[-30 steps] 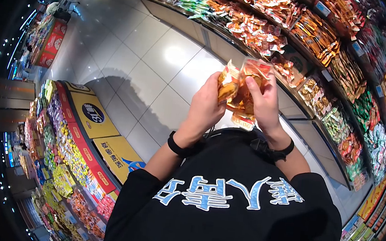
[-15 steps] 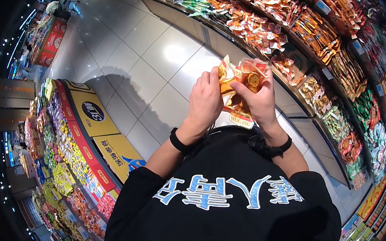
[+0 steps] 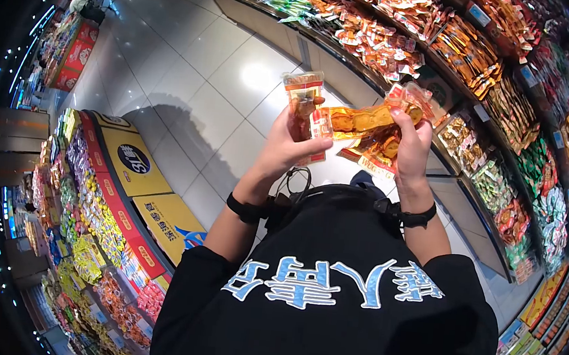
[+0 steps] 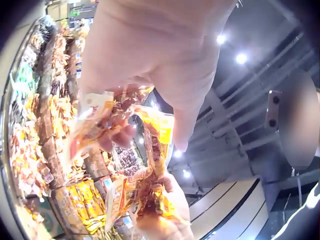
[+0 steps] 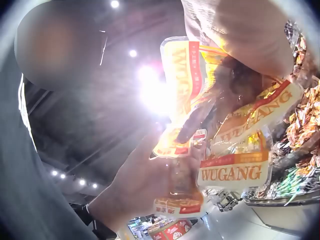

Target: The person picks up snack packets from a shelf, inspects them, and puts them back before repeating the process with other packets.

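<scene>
Above pale floor tiles [image 3: 218, 128], left hand [image 3: 280, 147] and right hand [image 3: 414, 151] grip glossy, transparent amber packets [image 3: 364, 121] labelled WUGANG.

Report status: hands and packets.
Left hand gripping clear plastic packet with red-and-cream label. Right hand gripping amber plastic packets; one spans the gap. No obstruction seen.

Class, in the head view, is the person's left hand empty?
No, the left hand grips a shiny packet between its thumb and fingers.
</scene>
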{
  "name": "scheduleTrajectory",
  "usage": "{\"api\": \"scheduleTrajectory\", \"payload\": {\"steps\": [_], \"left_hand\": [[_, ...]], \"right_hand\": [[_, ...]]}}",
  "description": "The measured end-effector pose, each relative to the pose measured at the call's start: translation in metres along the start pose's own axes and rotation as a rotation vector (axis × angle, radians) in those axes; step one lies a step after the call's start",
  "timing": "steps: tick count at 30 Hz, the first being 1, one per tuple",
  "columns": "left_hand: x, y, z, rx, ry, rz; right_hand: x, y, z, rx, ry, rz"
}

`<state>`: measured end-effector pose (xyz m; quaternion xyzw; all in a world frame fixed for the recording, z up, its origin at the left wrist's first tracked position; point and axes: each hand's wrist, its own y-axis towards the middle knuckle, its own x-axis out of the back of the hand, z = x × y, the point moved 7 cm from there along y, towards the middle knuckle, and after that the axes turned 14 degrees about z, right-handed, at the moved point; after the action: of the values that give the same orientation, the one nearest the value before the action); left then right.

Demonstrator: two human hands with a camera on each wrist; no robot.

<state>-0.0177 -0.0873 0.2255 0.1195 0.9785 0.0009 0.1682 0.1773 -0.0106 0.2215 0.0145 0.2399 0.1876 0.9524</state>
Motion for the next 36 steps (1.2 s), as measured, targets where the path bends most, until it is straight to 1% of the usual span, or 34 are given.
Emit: {"api": "scheduleTrajectory", "payload": {"steps": [3, 4, 7, 10, 12, 14, 15, 17, 18, 20, 23, 25, 29, 32, 35, 36], "left_hand": [[0.002, -0.003, 0.001, -0.008, -0.15, -0.028], [0.003, -0.003, -0.001, -0.048, -0.102, -0.059], [0.003, -0.006, -0.007, -0.114, -0.144, -0.113], [0.013, -0.011, -0.013, -0.241, -0.166, -0.276], [0.022, -0.014, -0.015, -0.313, -0.175, -0.387], [0.03, -0.018, -0.022, -0.367, -0.154, -0.429], [0.035, -0.02, -0.027, -0.394, -0.142, -0.45], [0.045, -0.025, -0.035, -0.437, -0.125, -0.479], [0.049, -0.027, -0.039, -0.447, -0.106, -0.485], [0.049, -0.033, -0.051, -0.464, -0.074, -0.515], [0.05, -0.039, -0.056, -0.434, 0.022, -0.479], [0.046, -0.042, -0.061, -0.415, 0.024, -0.487], [0.045, -0.043, -0.06, -0.398, 0.007, -0.481], [0.044, -0.042, -0.058, -0.39, -0.003, -0.488], [0.044, -0.039, -0.053, -0.362, -0.007, -0.479], [0.044, -0.038, -0.052, -0.346, -0.006, -0.474]], "right_hand": [[0.001, -0.002, 0.004, 0.043, -0.007, -0.034], [0.0, -0.003, 0.004, 0.044, 0.001, -0.026], [-0.002, -0.004, 0.003, 0.039, 0.019, -0.001], [-0.011, -0.009, 0.002, -0.001, 0.001, 0.039], [-0.018, -0.012, -0.003, -0.061, -0.014, 0.142], [-0.027, -0.017, -0.008, -0.132, -0.007, 0.189], [-0.027, -0.02, -0.013, -0.218, 0.059, 0.292], [-0.023, -0.024, -0.017, -0.285, 0.091, 0.342], [-0.02, -0.026, -0.016, -0.267, 0.062, 0.319], [-0.008, -0.034, -0.024, -0.338, 0.129, 0.409], [-0.005, -0.046, -0.034, -0.468, 0.152, 0.552], [-0.002, -0.061, -0.044, -0.599, 0.209, 0.567], [-0.014, -0.083, -0.051, -0.802, 0.366, 0.7], [-0.019, -0.095, -0.052, -0.918, 0.392, 0.878], [-0.021, -0.077, -0.042, -0.756, 0.235, 0.785], [-0.017, -0.066, -0.035, -0.688, 0.152, 0.722]]}}
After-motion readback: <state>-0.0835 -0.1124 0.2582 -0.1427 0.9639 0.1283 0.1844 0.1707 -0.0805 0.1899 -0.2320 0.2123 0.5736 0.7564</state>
